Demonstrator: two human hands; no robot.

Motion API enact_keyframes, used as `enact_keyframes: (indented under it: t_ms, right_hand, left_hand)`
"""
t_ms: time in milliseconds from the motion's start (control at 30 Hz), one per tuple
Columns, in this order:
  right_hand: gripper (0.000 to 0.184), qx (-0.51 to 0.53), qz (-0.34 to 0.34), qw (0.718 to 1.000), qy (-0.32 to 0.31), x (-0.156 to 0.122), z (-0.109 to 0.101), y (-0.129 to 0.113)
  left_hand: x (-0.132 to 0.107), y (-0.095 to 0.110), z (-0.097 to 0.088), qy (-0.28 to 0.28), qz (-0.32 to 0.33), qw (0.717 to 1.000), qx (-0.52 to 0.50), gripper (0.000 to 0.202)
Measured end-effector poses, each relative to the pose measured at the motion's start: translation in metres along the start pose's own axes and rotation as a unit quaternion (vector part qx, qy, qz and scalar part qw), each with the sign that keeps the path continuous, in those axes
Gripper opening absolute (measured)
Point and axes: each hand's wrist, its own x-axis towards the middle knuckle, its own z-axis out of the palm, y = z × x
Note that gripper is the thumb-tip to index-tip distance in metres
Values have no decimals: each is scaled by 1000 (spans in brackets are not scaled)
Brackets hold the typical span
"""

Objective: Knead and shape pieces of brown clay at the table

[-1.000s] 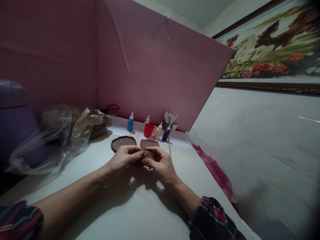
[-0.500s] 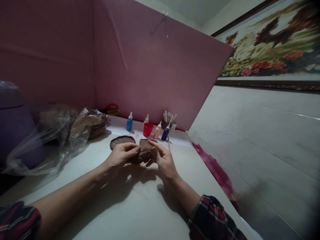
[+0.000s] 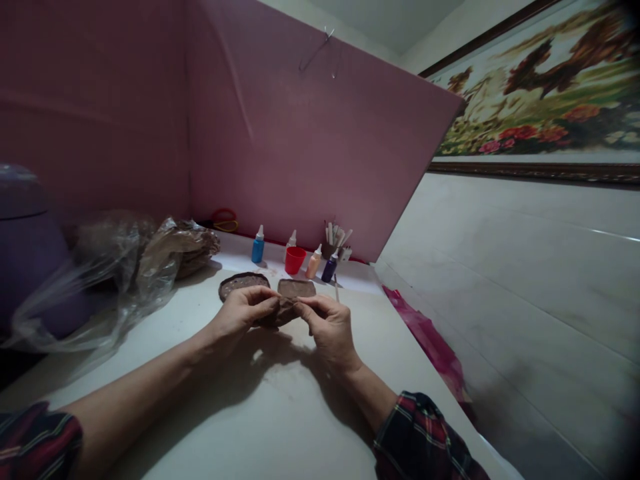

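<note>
A lump of brown clay (image 3: pixel 281 315) is held between my two hands, above the white table (image 3: pixel 280 420). My left hand (image 3: pixel 247 308) pinches its left side with thumb and fingers. On the right side, my right hand (image 3: pixel 330 327) grips the clay's edge between thumb and fingertips. Just beyond the hands lie a round brown clay piece (image 3: pixel 240 281) with a raised rim and a speckled inside, and a smaller rectangular clay piece (image 3: pixel 297 288). My fingers hide part of the held clay.
Behind stand a blue bottle (image 3: pixel 257 247), a red cup (image 3: pixel 295 260), an orange bottle (image 3: pixel 313 263), a dark blue bottle (image 3: pixel 329 268) and a pot of tools (image 3: pixel 336 241). Crumpled plastic (image 3: pixel 165 253) and a purple container (image 3: pixel 35 260) are at left. A pink panel (image 3: pixel 300 147) rises behind.
My right hand's fingers have closed in on the clay's edge; before, they were more spread. The right side of the clay sits lower, uncovering more of the rectangular piece.
</note>
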Motion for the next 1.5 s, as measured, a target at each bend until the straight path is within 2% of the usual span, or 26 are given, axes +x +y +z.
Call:
enact_keyframes:
  t_ms: [133, 267, 400, 667, 833, 933, 1100, 1267, 1400, 1500]
  right_hand:
    - [21, -2, -11, 1000, -3, 0, 0, -1]
    - [35, 40, 62, 997, -2, 2, 0, 1]
    - [41, 98, 117, 987, -43, 3, 2, 3]
    - [34, 66, 92, 992, -56, 1, 4, 2]
    - [40, 114, 121, 983, -75, 3, 3, 3]
    - [40, 94, 143, 983, -72, 4, 4, 2]
    - [38, 104, 149, 980, -84, 5, 4, 2]
    - [45, 126, 149, 977, -84, 6, 2, 7]
    - [53, 101, 118, 986, -67, 6, -1, 5]
    - [43, 107, 81, 989, -57, 5, -3, -1]
  left_hand:
    - [1, -2, 0, -11, 19, 1000, 10, 32]
    - [1, -3, 0, -6, 65, 998, 14, 27]
    - [2, -3, 1, 6, 92, 995, 48, 24]
    - [0, -4, 3, -17, 112, 990, 89, 20]
    - [2, -4, 2, -6, 134, 984, 120, 20]
    - [0, -5, 2, -20, 139, 975, 171, 20]
    - [-2, -7, 4, -20, 129, 976, 175, 23]
    - [0, -4, 3, -1, 93, 991, 96, 27]
    - [1, -2, 0, -2, 38, 999, 35, 33]
    - [-1, -1, -1, -5, 3, 1000, -5, 35]
